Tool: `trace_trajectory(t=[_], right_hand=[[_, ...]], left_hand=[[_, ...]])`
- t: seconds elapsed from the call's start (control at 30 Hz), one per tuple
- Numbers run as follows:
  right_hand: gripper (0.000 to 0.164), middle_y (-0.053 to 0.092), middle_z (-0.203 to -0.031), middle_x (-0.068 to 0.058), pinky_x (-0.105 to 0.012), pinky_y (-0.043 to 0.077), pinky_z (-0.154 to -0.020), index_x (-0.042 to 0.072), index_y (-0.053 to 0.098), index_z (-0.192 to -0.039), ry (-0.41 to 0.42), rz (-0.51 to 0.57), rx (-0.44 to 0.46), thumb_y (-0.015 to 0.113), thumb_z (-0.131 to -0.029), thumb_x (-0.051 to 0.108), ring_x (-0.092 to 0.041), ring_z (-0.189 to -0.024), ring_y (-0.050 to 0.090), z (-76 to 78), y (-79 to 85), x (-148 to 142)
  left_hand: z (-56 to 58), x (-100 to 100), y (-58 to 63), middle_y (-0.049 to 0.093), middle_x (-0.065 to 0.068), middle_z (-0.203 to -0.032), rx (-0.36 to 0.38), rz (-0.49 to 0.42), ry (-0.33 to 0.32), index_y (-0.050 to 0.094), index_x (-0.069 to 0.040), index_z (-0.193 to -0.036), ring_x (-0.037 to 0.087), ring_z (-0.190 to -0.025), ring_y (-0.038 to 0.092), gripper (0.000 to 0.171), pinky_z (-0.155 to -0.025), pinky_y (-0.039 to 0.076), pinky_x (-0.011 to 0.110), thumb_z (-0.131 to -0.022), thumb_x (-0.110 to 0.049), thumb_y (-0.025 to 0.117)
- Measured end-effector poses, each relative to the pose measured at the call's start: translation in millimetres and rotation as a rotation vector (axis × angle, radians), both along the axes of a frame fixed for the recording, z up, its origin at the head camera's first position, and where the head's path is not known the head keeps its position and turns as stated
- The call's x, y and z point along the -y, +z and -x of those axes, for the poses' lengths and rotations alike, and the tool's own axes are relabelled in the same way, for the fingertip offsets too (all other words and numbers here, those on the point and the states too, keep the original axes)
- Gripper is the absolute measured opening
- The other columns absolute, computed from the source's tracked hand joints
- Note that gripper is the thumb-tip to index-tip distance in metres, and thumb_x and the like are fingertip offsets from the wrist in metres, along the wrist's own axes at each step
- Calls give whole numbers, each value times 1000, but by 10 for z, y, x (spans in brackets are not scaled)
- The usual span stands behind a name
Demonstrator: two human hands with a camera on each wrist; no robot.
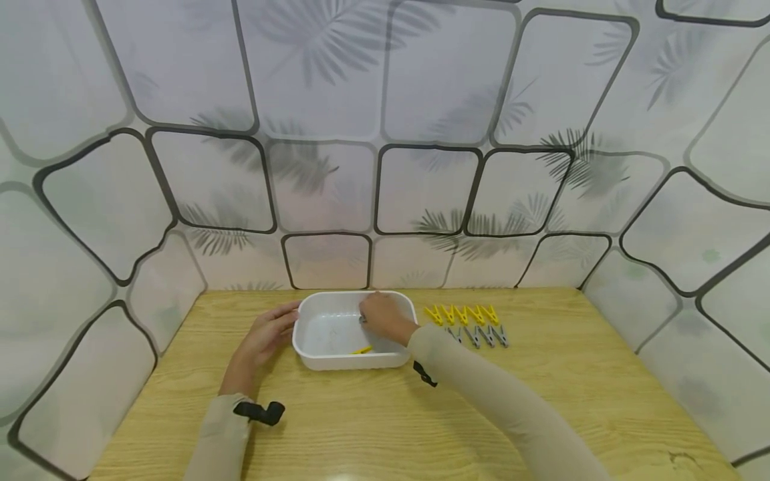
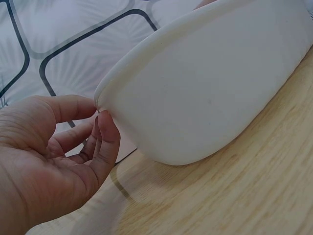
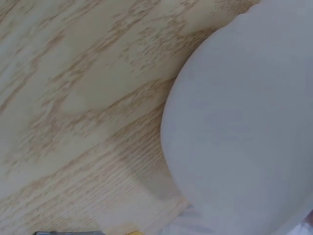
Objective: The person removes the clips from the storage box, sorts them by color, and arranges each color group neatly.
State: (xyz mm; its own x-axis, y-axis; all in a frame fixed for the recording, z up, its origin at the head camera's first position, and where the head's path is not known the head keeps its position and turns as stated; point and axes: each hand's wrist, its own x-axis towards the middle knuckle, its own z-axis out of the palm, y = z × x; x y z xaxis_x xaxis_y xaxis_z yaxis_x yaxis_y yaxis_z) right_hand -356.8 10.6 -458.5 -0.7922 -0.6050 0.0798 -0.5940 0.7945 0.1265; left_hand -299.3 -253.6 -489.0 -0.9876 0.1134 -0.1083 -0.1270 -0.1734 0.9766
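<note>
A white plastic basin [image 1: 313, 361] stands on the wooden table. My left hand [image 1: 267, 336] is at its left end; in the left wrist view the thumb and a finger of that hand [image 2: 58, 156] pinch the basin's rim [image 2: 105, 93]. Reaching over the right side, my right hand [image 1: 385, 316] is down inside the basin, fingers curled, with a small grey clothespin [image 1: 363, 320] showing at the fingertips. Near the front wall inside lies a yellow clothespin [image 1: 363, 350]. The right wrist view shows mostly the basin's outer wall [image 3: 234, 122], with the right hand out of sight.
Right of the basin, several yellow clothespins [image 1: 462, 314] lie in a row. In front of them is a row of several grey clothespins [image 1: 487, 336], partly hidden by my right sleeve [image 1: 481, 381]. A patterned wall covering [image 1: 325, 260] rises behind the table [image 1: 349, 427].
</note>
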Motion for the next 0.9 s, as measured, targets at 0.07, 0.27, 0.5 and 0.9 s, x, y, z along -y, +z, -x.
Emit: trace_trajectory(t=[0.07,0.27,0.5,0.9], right_hand=[[13,72,-84,-1,-34,56,-80,11,73,-79,20,7,-21,73,-91,15,-18,-85,66,-7,-13,3],[7,73,-92,0,-33,55,-83,13,78,-89,43,10,-9,75,-91,19,-18,-92,65,-44,14,13],[5,71,-93,-1,-36,54,-79,13,78,-90,89,75,29,76,-90,18,-19,-90,63,-57,178,-17],[9,69,-97,-3,-40,50,-78,15,73,-87,158,114,-13,80,-85,19,-23,-93,60,-61,489,-299]], left_hand=[[2,-1,-2,69,-16,-106,1,4,-1,47,0,-150,3,-100,66,49,-86,58,21,-105,-15,58],[5,-9,4,69,-17,-105,2,-1,4,47,1,-150,2,-100,66,49,-85,58,21,-105,-15,58],[-3,-13,7,70,-15,-105,6,-8,0,57,-6,-144,3,-99,66,41,-84,58,21,-104,-14,59],[2,-11,-2,71,-14,-104,5,-28,2,61,-9,-139,3,-98,66,36,-83,58,21,-104,-14,60]])
